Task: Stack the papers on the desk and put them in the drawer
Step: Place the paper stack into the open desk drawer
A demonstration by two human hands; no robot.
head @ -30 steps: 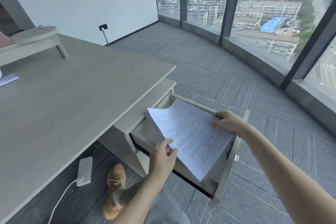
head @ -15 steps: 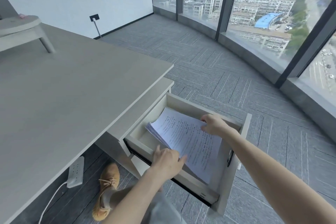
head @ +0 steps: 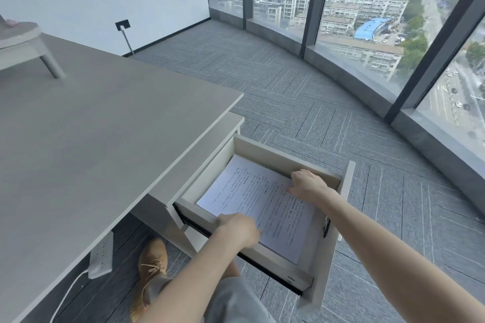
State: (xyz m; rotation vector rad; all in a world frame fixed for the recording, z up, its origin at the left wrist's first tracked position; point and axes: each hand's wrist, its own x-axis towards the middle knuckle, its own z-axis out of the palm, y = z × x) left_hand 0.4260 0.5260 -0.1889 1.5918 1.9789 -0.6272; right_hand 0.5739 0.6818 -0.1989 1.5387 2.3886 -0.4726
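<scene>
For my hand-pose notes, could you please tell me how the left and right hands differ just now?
The left hand reaches over the drawer's near wall onto the near edge of the paper stack; the right hand lies at the stack's far edge, by the far wall. The left shows knuckles, the right spread fingers. Both rest on the stack inside the open drawer.

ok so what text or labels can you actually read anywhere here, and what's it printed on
Nothing can be quoted.
Top sheet of the papers in the drawer: many lines of dense print, too small and blurred to read.
Power strip under the desk: no legible marking.
Buildings outside the window: no readable signs.
</scene>
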